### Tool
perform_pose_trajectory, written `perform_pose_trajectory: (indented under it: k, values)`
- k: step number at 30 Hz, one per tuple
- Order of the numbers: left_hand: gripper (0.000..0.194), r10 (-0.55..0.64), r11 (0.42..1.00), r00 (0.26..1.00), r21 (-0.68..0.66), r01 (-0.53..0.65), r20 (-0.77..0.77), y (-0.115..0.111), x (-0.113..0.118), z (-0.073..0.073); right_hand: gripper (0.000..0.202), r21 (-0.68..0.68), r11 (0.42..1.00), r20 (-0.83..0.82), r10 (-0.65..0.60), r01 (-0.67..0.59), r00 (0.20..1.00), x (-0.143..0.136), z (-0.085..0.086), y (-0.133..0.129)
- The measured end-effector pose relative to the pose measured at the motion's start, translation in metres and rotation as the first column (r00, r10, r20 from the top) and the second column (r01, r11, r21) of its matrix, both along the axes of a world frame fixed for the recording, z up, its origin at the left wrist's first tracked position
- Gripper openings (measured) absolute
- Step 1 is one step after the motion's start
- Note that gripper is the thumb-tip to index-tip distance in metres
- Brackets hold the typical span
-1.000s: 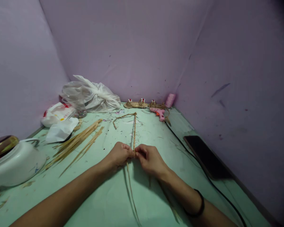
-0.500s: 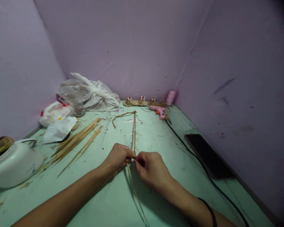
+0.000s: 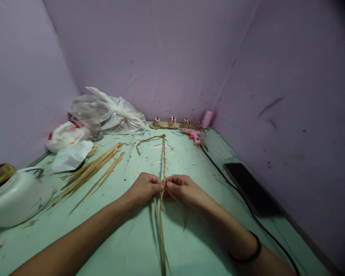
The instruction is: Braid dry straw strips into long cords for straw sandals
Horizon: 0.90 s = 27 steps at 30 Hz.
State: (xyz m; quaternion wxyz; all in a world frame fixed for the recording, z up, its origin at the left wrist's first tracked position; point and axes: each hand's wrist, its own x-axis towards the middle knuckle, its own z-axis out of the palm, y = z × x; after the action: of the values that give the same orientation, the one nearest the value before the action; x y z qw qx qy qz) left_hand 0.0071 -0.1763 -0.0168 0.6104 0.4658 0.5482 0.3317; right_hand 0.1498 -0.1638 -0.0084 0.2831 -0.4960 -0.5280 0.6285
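Observation:
A thin braided straw cord [image 3: 164, 157] runs from the back middle of the table toward me, its far end bent over to the left. At its near end my left hand [image 3: 146, 188] pinches the braid between thumb and fingers. Close against it on the right, my right hand [image 3: 184, 188] is closed on a straw strand, its fingertips almost touching the left ones. Loose strands [image 3: 161, 230] hang from the braid toward the near edge.
Straw strips [image 3: 89, 172], a white pot [image 3: 20, 203] and plastic bags [image 3: 115, 115] lie left. At the back are straw pieces with beads [image 3: 168, 124], a pink glue gun [image 3: 193, 135] and a pink spool [image 3: 207, 119]. A phone [image 3: 251, 189] and black cable [image 3: 261, 226] lie right.
My right hand has shifted slightly up and right, its fingers now turned toward the braid. More loose strands show below the hands, one of them under my right hand.

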Motion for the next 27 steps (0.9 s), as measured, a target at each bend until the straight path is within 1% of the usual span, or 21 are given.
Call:
perform_pose_trajectory:
  k: [1, 2, 4, 5, 7, 10, 12, 13, 15, 17, 19, 21, 22, 23, 24, 25, 26, 27]
  values:
    - [0.012, -0.017, 1.0, 1.0, 0.004, 0.017, 0.0, 0.0, 0.0, -0.001, 0.005, -0.045, 0.999, -0.026, 0.03, -0.031, 0.999, -0.002, -0.003, 0.0]
    - [0.012, -0.032, 0.999, 0.999, 0.009, 0.032, -0.009, 0.001, -0.001, -0.001, 0.004, -0.043, 0.998, -0.028, 0.035, -0.037, 0.999, -0.004, -0.007, 0.0]
    - [0.011, -0.06, 0.997, 0.996, 0.036, 0.062, -0.059, 0.002, -0.002, -0.003, 0.007, 0.03, 0.999, 0.012, 0.012, -0.012, 1.0, -0.005, -0.014, 0.001]
    - [0.011, -0.071, 0.996, 0.992, 0.054, 0.077, -0.105, 0.003, -0.003, -0.004, 0.008, 0.064, 0.998, 0.035, 0.006, -0.008, 0.999, -0.005, -0.018, 0.002]
    - [0.013, -0.081, 0.991, 0.97, 0.087, 0.104, -0.23, 0.003, -0.005, -0.003, 0.009, 0.082, 0.996, 0.072, 0.016, -0.022, 0.997, -0.004, -0.023, 0.004]
    - [0.018, -0.055, 0.988, 0.898, 0.105, 0.112, -0.437, -0.002, -0.005, 0.003, 0.008, 0.092, 0.996, 0.092, 0.01, -0.018, 0.996, -0.005, -0.026, 0.005]
    - [0.019, -0.032, 0.983, 0.846, 0.136, 0.123, -0.532, -0.01, -0.003, 0.009, 0.008, 0.09, 0.996, 0.053, -0.018, 0.013, 0.998, -0.007, -0.026, 0.003]
    - [0.019, -0.025, 0.974, 0.819, 0.17, 0.149, -0.574, -0.014, -0.001, 0.012, 0.007, 0.081, 0.996, 0.021, -0.036, 0.034, 0.999, -0.008, -0.026, 0.002]
    - [0.02, -0.004, 0.937, 0.743, 0.257, 0.237, -0.669, -0.023, 0.005, 0.014, 0.007, 0.06, 0.995, -0.039, -0.074, 0.076, 0.997, -0.011, -0.025, 0.0]
    - [0.023, 0.034, 0.886, 0.63, 0.315, 0.34, -0.776, -0.031, 0.01, 0.013, 0.006, 0.057, 0.992, -0.066, -0.109, 0.113, 0.992, -0.013, -0.024, -0.002]
    - [0.026, 0.069, 0.845, 0.502, 0.318, 0.43, -0.862, -0.038, 0.015, 0.01, 0.005, 0.065, 0.988, -0.071, -0.135, 0.14, 0.988, -0.014, -0.025, -0.004]
    - [0.027, 0.089, 0.805, 0.395, 0.3, 0.512, -0.914, -0.043, 0.019, 0.006, 0.004, 0.064, 0.986, -0.077, -0.152, 0.157, 0.985, -0.015, -0.025, -0.006]
    - [0.027, 0.095, 0.78, 0.356, 0.292, 0.554, -0.93, -0.045, 0.02, 0.005, 0.004, 0.057, 0.985, -0.079, -0.157, 0.162, 0.984, -0.015, -0.025, -0.006]
    - [0.027, 0.093, 0.751, 0.335, 0.287, 0.595, -0.938, -0.046, 0.02, 0.004, 0.005, 0.046, 0.985, -0.079, -0.16, 0.164, 0.984, -0.015, -0.026, -0.007]
    - [0.026, 0.08, 0.722, 0.339, 0.289, 0.629, -0.937, -0.046, 0.02, 0.004, 0.005, 0.039, 0.985, -0.079, -0.162, 0.165, 0.984, -0.016, -0.026, -0.007]
    - [0.025, 0.063, 0.703, 0.376, 0.308, 0.641, -0.925, -0.045, 0.019, 0.004, 0.006, 0.035, 0.986, -0.08, -0.162, 0.165, 0.984, -0.016, -0.025, -0.006]
    - [0.024, 0.052, 0.703, 0.445, 0.349, 0.62, -0.894, -0.043, 0.017, 0.006, 0.006, 0.034, 0.986, -0.082, -0.161, 0.164, 0.984, -0.015, -0.025, -0.006]
    - [0.024, 0.06, 0.728, 0.54, 0.407, 0.552, -0.839, -0.04, 0.014, 0.007, 0.006, 0.033, 0.986, -0.087, -0.158, 0.162, 0.984, -0.015, -0.024, -0.006]
